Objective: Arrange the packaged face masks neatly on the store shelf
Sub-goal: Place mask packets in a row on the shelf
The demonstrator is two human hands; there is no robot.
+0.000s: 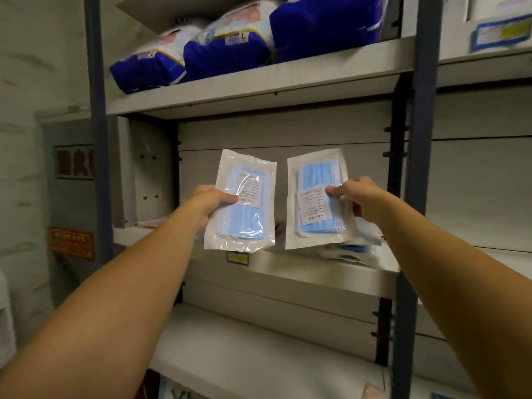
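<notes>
The left hand [211,201] pinches one mask pack [241,201] and the right hand [355,197] pinches another pack [318,198], both upright with long axes vertical, side by side above the shelf [288,272]. More packs [354,249] lie below the right hand.

We hold two mask packs [241,201] [318,198] side by side before the shelf [288,272]; more packs [351,249] lie on it behind the right one.

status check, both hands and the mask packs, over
Left hand grips one clear pack of blue masks. Right hand grips a second. Loose pile of packs on grey shelf, right side.
</notes>
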